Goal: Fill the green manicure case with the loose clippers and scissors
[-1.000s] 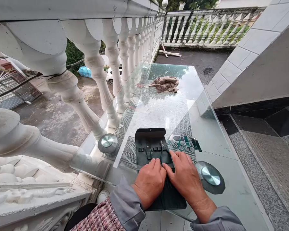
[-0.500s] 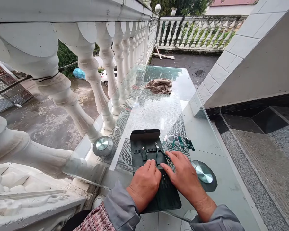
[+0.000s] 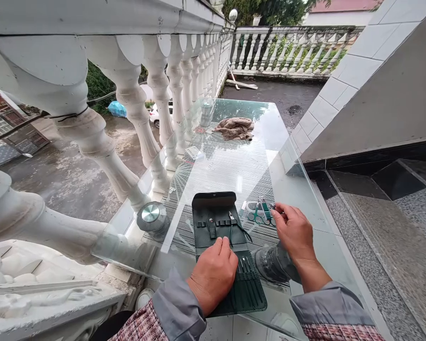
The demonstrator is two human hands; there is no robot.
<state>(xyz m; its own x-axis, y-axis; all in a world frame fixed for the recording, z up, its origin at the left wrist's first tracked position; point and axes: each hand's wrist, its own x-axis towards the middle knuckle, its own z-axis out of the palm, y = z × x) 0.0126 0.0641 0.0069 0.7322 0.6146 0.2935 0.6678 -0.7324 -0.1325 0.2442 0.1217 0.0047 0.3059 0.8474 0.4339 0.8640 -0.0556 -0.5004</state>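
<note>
A dark green manicure case (image 3: 218, 201) lies unfolded on the glass table. My left hand (image 3: 215, 270) rests on its near half, fingers bent and pressed together against it, covering part of that panel. Nippers (image 3: 236, 227) with green handles sit in the far half. Several slim metal tools (image 3: 246, 267) are slotted into the near half. To the right of the case, my right hand (image 3: 294, 232) pinches a small nail clipper (image 3: 273, 207), mostly hidden by the fingers. Beside it lie a larger green nail clipper (image 3: 264, 206) and green-handled scissors (image 3: 257, 215).
The glass table (image 3: 305, 199) stretches away between a white balustrade (image 3: 128, 94) and stone steps (image 3: 386, 222). A crumpled brown cloth (image 3: 234, 128) lies toward its far end. Round metal-capped supports (image 3: 152, 213) show near the case.
My right hand has left the case and moved right and away to the small clipper, uncovering the slim tools and the nippers' handles. My left hand has stayed in place.
</note>
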